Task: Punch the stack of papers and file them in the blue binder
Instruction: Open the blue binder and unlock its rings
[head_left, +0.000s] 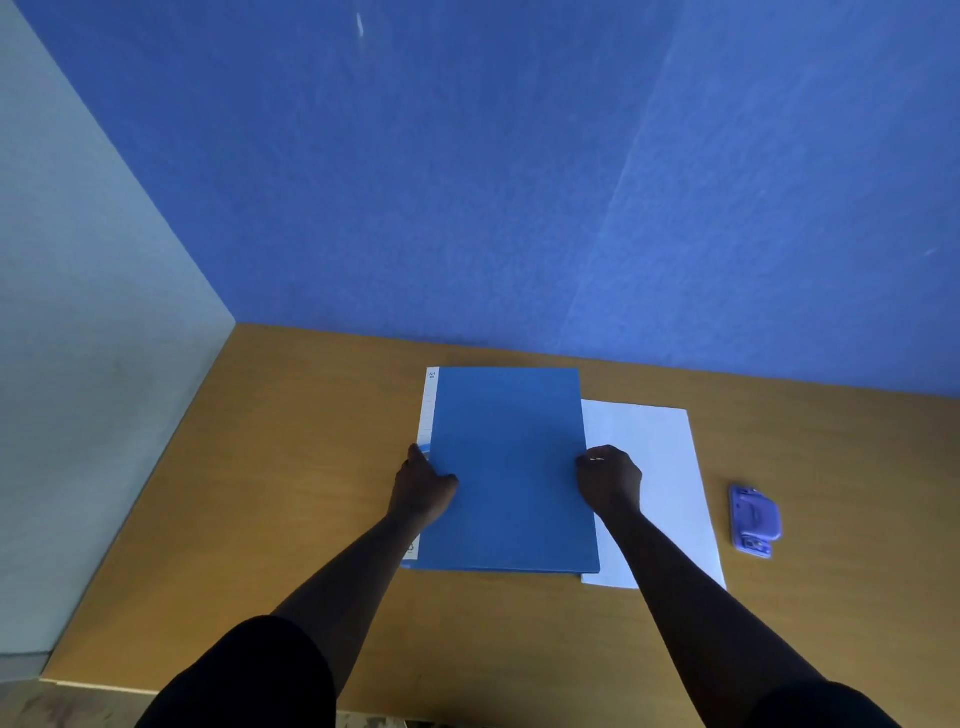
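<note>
The blue binder (509, 467) lies closed and flat on the wooden table (291, 467), its white spine label on the left. My left hand (423, 486) grips its left edge, thumb on the cover. My right hand (608, 480) curls its fingers around the cover's right edge. The white stack of papers (660, 467) lies flat to the right of the binder, partly tucked beneath it and under my right forearm. A small purple hole punch (754, 520) sits on the table to the right of the papers, untouched.
A blue wall (519, 182) rises right behind the table, and a pale grey wall (78, 338) borders its left side. The table's front edge (104, 686) runs along the bottom left. Bare wood shows left of the binder.
</note>
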